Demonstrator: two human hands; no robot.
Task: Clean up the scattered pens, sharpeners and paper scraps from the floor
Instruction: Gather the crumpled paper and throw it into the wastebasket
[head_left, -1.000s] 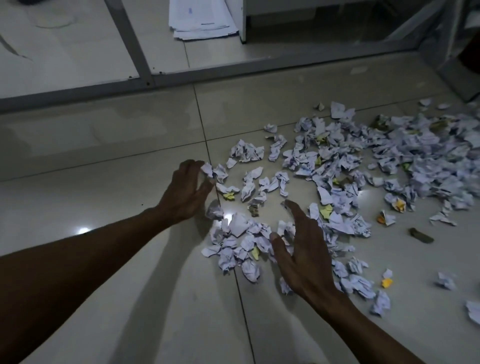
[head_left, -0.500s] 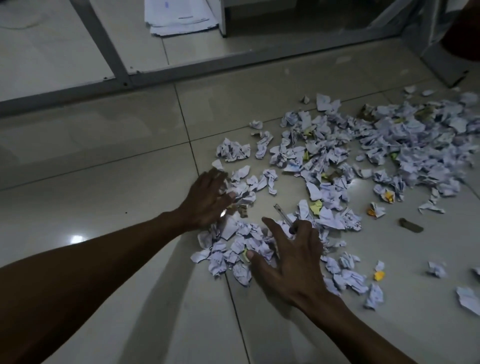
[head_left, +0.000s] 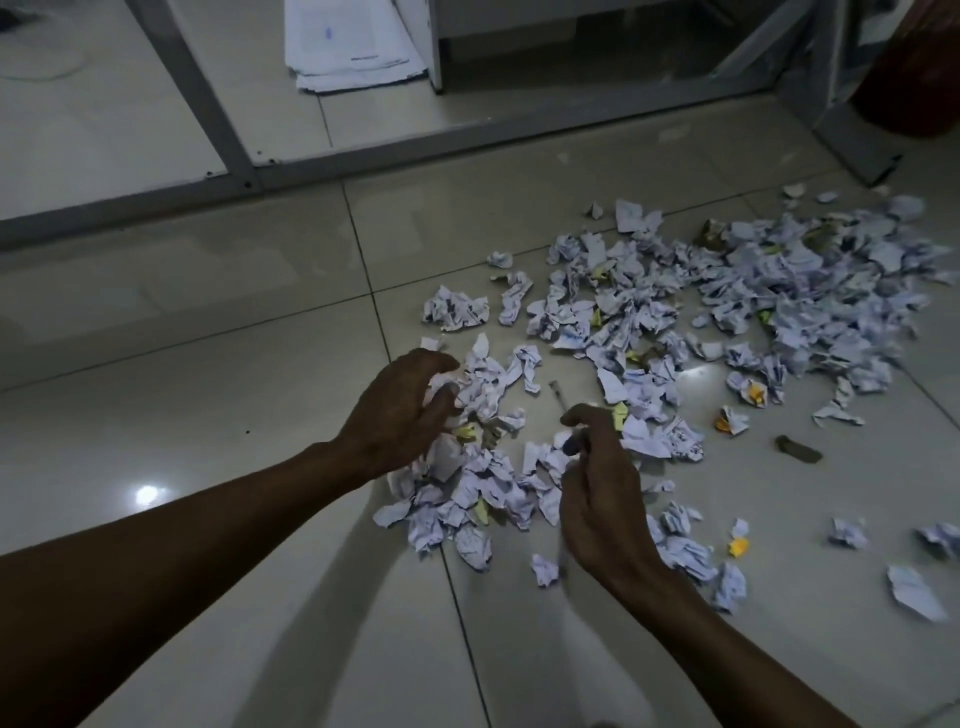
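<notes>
Left hand (head_left: 402, 405) now curled, seemingly around scraps (head_left: 483, 384)

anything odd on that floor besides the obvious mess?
Mostly crumpled paper scraps strewn across the tiles. A pen lies half-buried among them by the right hand, and a small dark object, possibly a sharpener, sits apart. A paper stack lies on the floor behind the frame.

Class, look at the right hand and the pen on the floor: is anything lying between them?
Nothing visible does. The right hand already pinches the near end of the pen, whose far end lies on bare floor tile. Paper scraps lie beside it, not over it.
</notes>
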